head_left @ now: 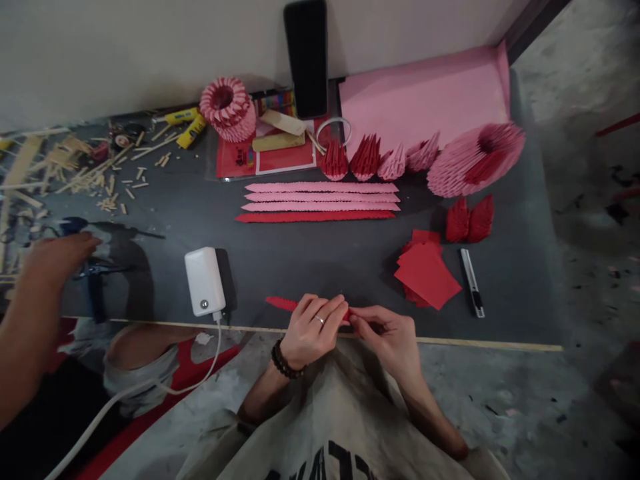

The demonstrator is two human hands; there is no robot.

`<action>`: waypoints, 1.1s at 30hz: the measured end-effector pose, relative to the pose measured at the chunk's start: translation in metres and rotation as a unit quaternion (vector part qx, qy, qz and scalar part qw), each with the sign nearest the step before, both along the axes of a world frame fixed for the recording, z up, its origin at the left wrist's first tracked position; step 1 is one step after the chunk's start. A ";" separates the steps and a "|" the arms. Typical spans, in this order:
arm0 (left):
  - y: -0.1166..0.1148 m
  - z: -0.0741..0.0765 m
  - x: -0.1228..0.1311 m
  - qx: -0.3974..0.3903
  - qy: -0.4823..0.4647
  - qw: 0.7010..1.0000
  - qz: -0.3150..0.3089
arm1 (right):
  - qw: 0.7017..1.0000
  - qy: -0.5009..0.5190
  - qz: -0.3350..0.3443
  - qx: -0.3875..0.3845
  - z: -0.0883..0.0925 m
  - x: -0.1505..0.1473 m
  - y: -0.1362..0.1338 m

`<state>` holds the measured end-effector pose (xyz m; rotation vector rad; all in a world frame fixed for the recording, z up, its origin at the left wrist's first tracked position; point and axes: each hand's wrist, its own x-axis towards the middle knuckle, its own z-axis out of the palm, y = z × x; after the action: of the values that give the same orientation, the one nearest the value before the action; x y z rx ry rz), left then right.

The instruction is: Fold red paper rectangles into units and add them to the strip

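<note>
Red strip [280, 303], one, is in two hands [311, 330] [393, 337].

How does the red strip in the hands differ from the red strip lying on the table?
The held strip is partly covered by the left hand; the table strip shows its whole length. The held strip is nearer the wearer, while the table strip lies untouched beside three pink strips. Both are red and narrow.
</note>
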<state>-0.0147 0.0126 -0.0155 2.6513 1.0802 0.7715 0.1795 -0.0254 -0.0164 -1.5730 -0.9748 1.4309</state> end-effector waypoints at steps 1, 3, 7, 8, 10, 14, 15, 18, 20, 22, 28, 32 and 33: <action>0.001 -0.001 0.001 -0.002 -0.012 1.000 0.012 | 1.000 0.003 -0.001 0.001 0.000 -0.002 0.001; 0.007 -0.003 -0.001 -0.003 -0.039 0.998 0.044 | 1.000 0.007 0.014 0.002 0.002 -0.006 0.001; 0.029 -0.008 -0.011 -0.017 -0.034 0.997 0.061 | 0.996 -0.081 0.018 0.039 0.009 -0.004 -0.003; 0.035 -0.010 -0.013 -0.029 -0.011 0.998 0.052 | 0.987 -0.144 -0.028 0.066 0.011 0.003 -0.004; 0.044 -0.016 -0.016 -0.040 0.019 0.997 0.056 | 0.939 -0.291 -0.129 0.131 0.010 0.024 -0.003; 0.042 -0.023 -0.014 -0.034 0.005 0.995 0.096 | 0.835 -0.499 -0.059 0.224 -0.002 0.072 0.000; 0.038 -0.023 -0.013 -0.028 0.009 0.994 0.109 | 0.812 -0.532 -0.038 0.235 -0.006 0.080 0.000; 0.018 -0.021 -0.010 0.000 0.034 0.991 0.128 | 0.778 -0.580 0.000 0.242 -0.012 0.091 -0.001; 0.004 -0.021 -0.009 0.005 0.049 0.990 0.130 | 0.776 -0.581 0.008 0.245 -0.014 0.092 -0.002; -0.008 -0.023 -0.008 -0.006 0.068 0.988 0.140 | 0.764 -0.591 0.006 0.259 -0.014 0.091 0.000; -0.008 -0.028 -0.006 -0.061 0.081 0.984 0.145 | 0.665 -0.648 -0.097 0.358 -0.011 0.083 0.007; -0.002 -0.015 -0.005 -0.068 -0.025 0.983 0.167 | 0.644 -0.631 -0.076 0.426 0.000 0.064 -0.006; -0.003 -0.010 -0.004 -0.081 -0.069 0.980 0.169 | 0.644 -0.617 -0.026 0.451 0.003 0.058 -0.011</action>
<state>-0.0187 0.0098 -0.0254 2.2722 1.5050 0.8692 0.2376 -0.0365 -0.0133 -1.5342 -1.9193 -0.5350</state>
